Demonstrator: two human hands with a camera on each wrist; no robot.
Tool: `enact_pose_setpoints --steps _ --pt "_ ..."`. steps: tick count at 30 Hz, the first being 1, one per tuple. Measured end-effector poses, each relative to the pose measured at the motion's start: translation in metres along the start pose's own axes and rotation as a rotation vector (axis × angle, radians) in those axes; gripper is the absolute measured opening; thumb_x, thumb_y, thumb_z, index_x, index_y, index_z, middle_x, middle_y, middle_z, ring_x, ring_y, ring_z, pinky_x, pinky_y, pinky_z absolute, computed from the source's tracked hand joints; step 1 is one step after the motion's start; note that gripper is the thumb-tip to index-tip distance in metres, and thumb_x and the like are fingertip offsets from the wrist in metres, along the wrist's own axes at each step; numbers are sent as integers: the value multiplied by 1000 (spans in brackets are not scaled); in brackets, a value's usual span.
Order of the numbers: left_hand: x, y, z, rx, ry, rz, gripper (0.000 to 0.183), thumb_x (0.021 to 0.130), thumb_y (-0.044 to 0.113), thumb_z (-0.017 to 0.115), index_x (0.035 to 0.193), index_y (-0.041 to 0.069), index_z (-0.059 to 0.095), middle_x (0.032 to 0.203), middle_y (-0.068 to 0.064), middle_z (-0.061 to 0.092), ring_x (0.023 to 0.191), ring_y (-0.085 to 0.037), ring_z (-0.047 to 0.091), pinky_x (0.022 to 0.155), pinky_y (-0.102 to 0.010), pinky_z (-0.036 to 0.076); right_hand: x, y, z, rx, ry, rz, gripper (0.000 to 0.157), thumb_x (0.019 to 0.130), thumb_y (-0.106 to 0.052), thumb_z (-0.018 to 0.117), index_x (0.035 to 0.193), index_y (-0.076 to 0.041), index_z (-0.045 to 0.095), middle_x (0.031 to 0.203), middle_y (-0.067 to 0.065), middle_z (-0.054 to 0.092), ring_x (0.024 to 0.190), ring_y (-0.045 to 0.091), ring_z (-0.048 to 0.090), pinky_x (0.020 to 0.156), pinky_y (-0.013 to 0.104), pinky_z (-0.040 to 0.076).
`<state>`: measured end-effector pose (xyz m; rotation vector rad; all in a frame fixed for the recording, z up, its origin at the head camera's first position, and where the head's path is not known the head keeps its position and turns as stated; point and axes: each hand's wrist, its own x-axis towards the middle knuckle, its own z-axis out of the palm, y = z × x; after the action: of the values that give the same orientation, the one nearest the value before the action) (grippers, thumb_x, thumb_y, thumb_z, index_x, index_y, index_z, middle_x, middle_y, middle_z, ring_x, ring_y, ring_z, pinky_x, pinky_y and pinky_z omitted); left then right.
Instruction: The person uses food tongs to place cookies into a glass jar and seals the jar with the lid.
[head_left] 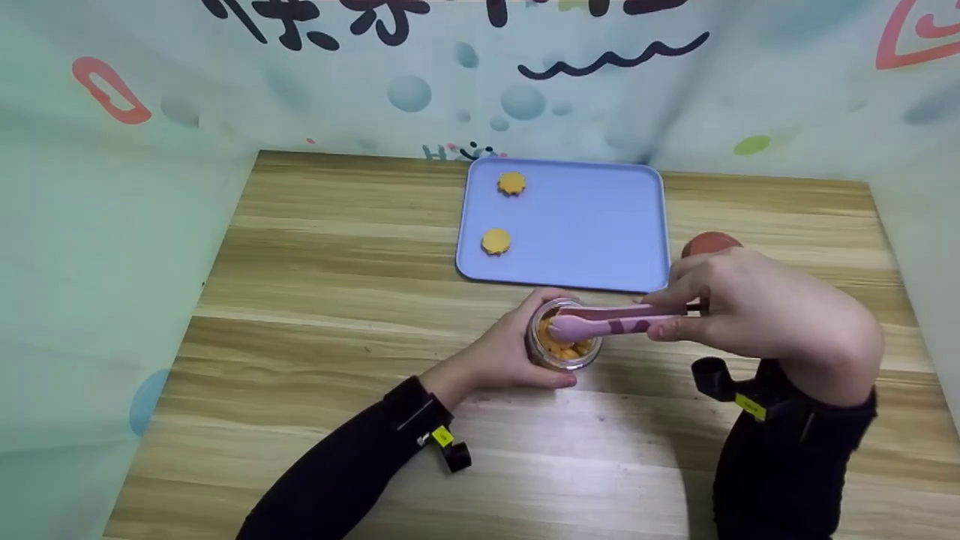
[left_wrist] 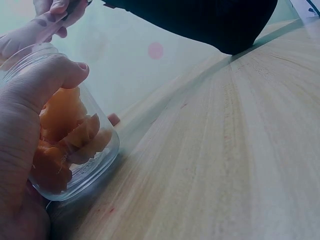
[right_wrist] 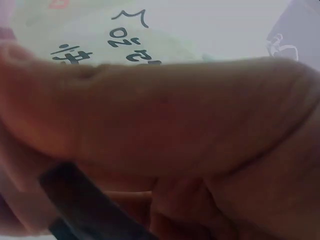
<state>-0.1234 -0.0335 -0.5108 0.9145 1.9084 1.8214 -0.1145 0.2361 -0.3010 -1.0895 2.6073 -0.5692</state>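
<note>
My left hand [head_left: 517, 349] is wrapped around a clear jar [head_left: 598, 346] of small orange, scalloped biscuits [head_left: 574, 351]. In the left wrist view its thumb lies across the jar [left_wrist: 107, 165] near the rim, with the biscuits [left_wrist: 65, 115] piled inside. Pink tongs [head_left: 630, 312] are pinched between the thumb and fingers of my right hand [head_left: 757, 304]. Their tips reach into the jar's mouth and overlap the biscuits there. Fingers fill most of the right wrist view, with a dark tongs end [right_wrist: 95, 205] below them.
Behind the jar lies a blue tray [head_left: 585, 225]. Two biscuits, one at the back [head_left: 511, 183] and one nearer the front [head_left: 496, 241], sit on its left side. A reddish round object [head_left: 711, 243] is partly hidden behind my right hand. Printed cloth [head_left: 337, 97] walls the wooden table [head_left: 322, 262].
</note>
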Motion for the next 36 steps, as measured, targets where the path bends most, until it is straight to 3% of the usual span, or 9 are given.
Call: enact_pose_setpoints --steps 6,12,23,30,36 --pt "0 0 1 3 -8 3 97 69 28 95 145 30 36 139 4 53 120 -17 59 104 -35 51 5 -3 3 -2 -48 62 10 88 -30 80 97 -26 80 76 -16 60 65 3 48 57 22 45" --pt "0 -1 0 9 -2 -2 97 69 30 95 146 32 36 137 4 54 119 -17 59 104 -33 50 4 0 4 1 -30 33 19 85 -31 83 103 -24 80 79 -18 63 65 2 50 57 22 47" --pt "0 -1 0 -2 3 4 97 68 28 96 145 31 37 139 4 53 123 -16 58 108 -33 47 5 0 2 -5 -25 46 9 90 -27 78 98 -24 80 78 -18 64 66 2 50 59 23 48" --pt "1 -1 -1 23 11 23 96 67 30 96 144 31 38 140 6 53 124 -15 56 110 -34 45 7 -1 1 45 -99 125 6 90 -33 77 90 -28 79 79 -16 65 69 3 53 61 23 49" --pt "0 -2 -1 33 11 22 97 67 31 96 144 31 38 140 7 53 125 -14 56 111 -33 43 10 -3 2 43 -113 162 6 89 -33 79 90 -27 79 78 -13 64 67 6 52 59 24 47"
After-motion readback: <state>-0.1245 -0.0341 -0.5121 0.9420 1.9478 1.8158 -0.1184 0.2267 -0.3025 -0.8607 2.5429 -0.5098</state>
